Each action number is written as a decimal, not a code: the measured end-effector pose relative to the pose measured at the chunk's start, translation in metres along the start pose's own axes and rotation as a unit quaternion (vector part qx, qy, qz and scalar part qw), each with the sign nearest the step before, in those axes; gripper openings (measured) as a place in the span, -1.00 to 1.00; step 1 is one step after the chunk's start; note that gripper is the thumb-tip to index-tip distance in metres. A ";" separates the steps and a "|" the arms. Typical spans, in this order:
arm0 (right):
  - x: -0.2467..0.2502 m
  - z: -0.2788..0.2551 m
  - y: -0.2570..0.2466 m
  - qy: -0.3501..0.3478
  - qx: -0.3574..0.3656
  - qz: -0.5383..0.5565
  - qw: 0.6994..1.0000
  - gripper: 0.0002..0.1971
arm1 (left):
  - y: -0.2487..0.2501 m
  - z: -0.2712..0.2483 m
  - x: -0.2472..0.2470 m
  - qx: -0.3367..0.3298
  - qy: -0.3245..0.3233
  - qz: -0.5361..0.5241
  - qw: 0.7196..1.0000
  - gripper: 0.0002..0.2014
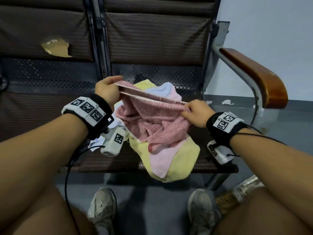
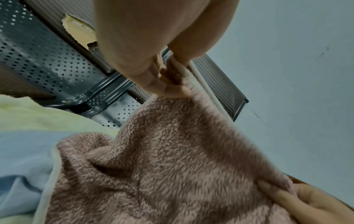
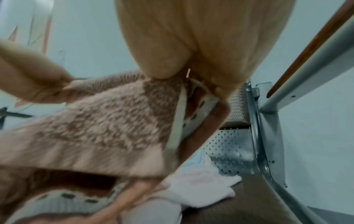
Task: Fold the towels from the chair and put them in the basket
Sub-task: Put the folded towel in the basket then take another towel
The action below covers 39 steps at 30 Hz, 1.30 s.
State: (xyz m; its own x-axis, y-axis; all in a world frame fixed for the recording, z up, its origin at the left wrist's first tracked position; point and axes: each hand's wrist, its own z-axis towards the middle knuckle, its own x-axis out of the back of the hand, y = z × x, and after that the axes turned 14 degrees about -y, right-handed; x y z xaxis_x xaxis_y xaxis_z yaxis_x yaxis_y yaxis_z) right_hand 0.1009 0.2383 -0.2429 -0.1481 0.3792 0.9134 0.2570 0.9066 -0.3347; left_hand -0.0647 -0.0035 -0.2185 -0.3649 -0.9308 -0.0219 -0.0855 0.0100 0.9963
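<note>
A fuzzy dusty-pink towel (image 1: 152,119) hangs over the chair seat (image 1: 108,160), its upper edge stretched taut between my hands. My left hand (image 1: 108,89) pinches one end of that edge, seen close in the left wrist view on the pink towel (image 2: 172,159). My right hand (image 1: 193,111) pinches the other end; the right wrist view shows the pink towel (image 3: 107,124) blurred. Under it lie a yellow towel (image 1: 183,160), a pale pink towel (image 1: 162,160) and a light blue towel (image 1: 164,87) in a loose heap. No basket is in view.
A brown wooden armrest (image 1: 257,77) on a metal frame stands to the right. The neighbouring seat's back (image 1: 44,28) on the left has a torn hole (image 1: 55,48). My shoes (image 1: 103,207) stand on the grey floor before the seat.
</note>
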 end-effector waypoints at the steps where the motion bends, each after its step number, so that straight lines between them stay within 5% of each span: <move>1: 0.004 0.002 0.002 0.049 -0.017 0.023 0.998 -0.70 | 0.000 -0.001 -0.001 0.011 -0.001 -0.003 1.000 -0.63; 5: 0.021 0.004 0.005 0.206 -0.011 0.044 0.978 -0.56 | 0.002 -0.003 -0.002 0.038 -0.023 0.004 0.999 -0.63; 9: 0.012 -0.004 0.013 0.036 0.058 -0.001 0.998 -0.67 | 0.009 -0.004 0.007 0.019 -0.022 -0.047 0.998 -0.60; 12: 0.001 -0.005 0.016 -0.085 0.027 -0.092 0.992 -0.56 | 0.005 -0.006 0.014 0.031 -0.046 -0.054 0.997 -0.57; 19: 0.011 -0.012 0.024 0.059 0.044 0.013 0.997 -0.68 | -0.005 -0.001 0.021 0.065 -0.009 -0.024 0.998 -0.73; 23: 0.011 -0.016 0.026 0.068 0.066 -0.010 0.995 -0.90 | -0.005 -0.002 0.030 0.091 -0.017 0.050 0.994 -0.79; 26: 0.011 -0.018 0.024 0.043 0.067 -0.001 0.997 -0.80 | -0.008 -0.005 0.036 0.096 -0.038 0.079 0.992 -0.74; 31: 0.014 -0.023 0.013 0.113 0.053 0.043 0.991 -0.69 | -0.004 -0.008 0.036 0.029 -0.103 0.034 0.994 -0.84; 34: 0.023 -0.021 0.009 0.175 0.003 0.064 0.983 -0.54 | -0.004 -0.009 0.032 -0.029 -0.169 0.132 0.976 -0.73; 37: 0.031 -0.018 0.006 0.155 -0.053 0.028 0.986 -0.54 | -0.007 -0.008 0.028 -0.090 -0.107 0.288 0.947 -0.73; 39: 0.037 -0.019 0.000 0.148 -0.059 0.024 0.987 -0.64 | -0.002 -0.008 0.027 -0.128 -0.062 0.286 0.947 -0.79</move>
State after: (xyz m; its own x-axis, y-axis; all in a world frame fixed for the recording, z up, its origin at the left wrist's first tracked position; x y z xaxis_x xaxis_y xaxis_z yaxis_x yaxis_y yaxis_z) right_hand 0.1134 0.2487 -0.2049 0.1478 0.3343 0.9308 0.3699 0.8542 -0.3655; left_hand -0.0672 -0.0312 -0.2206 -0.3915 -0.7489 0.5347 0.3820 0.3964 0.8348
